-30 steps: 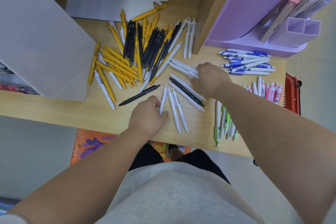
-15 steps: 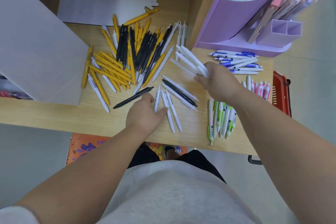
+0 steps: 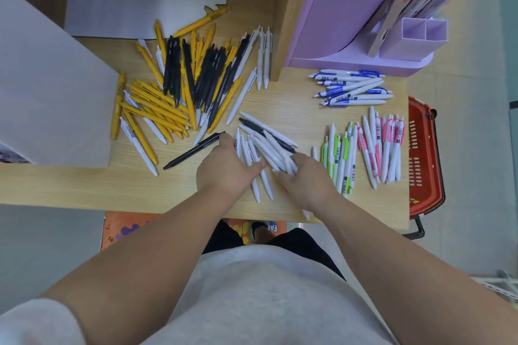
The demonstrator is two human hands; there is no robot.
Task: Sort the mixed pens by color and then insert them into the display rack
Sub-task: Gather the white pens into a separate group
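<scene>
Both hands are down at the middle of the wooden table [image 3: 84, 185], close together, with the white pens [image 3: 266, 145] fanned out between and just above them. The right hand [image 3: 305, 179] has its fingers curled over the lower ends of that bunch, so it's gripping them. The left hand [image 3: 227, 168] sits against the left side of the bunch with its thumb laid across a couple of pens. Can't really tell if its fingers are curled or flat.

A lone black pen [image 3: 193, 151] lies slanted just left of the left hand, its tip touching the knuckles. The unsorted yellow and black pile [image 3: 173, 92] is further up and left.

Sorted groups sit on the right: green-and-white pens [image 3: 339, 159] just beside the right hand, pink-and-white pens [image 3: 384, 145] past those, and blue-and-white pens [image 3: 350, 87] above. The purple display rack [image 3: 364, 22] is in the upper right, well apart from both hands, and a red basket [image 3: 423, 157] hangs off the table's right edge.
</scene>
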